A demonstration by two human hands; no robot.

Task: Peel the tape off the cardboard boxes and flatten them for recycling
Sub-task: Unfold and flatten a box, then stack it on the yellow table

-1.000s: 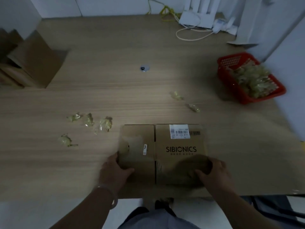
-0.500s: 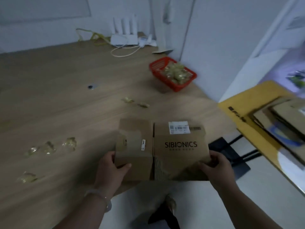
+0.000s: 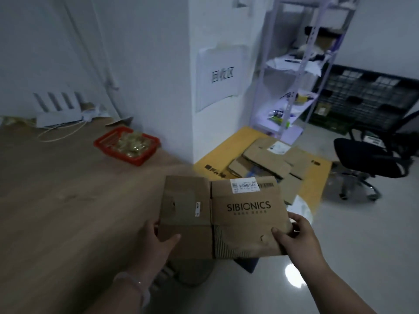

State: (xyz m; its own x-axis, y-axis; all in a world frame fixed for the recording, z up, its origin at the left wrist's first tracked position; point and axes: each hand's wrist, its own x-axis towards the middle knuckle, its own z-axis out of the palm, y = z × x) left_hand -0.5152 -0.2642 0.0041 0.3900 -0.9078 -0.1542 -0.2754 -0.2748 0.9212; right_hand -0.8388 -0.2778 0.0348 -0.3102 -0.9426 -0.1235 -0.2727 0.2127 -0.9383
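We see a brown flattened box (image 3: 223, 214) with black lettering and a white barcoded label, a red basket (image 3: 106, 145), and a wood-grain worktop (image 3: 68, 200).

- Dim room; white square pillar (image 3: 158, 64) bearing a white paper sign (image 3: 218, 75), its characters too blurred to read.
- Brown wood-grain tabletop (image 3: 56, 200) at left.
- Pale glossy floor (image 3: 362, 257) reflecting light.
- Pale metal shelving rack (image 3: 303, 64) and black swivel office chair (image 3: 367, 159) at right.

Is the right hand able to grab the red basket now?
Probably not: the right hand grips the flattened box, and the red basket sits well away on the table, beyond the box.
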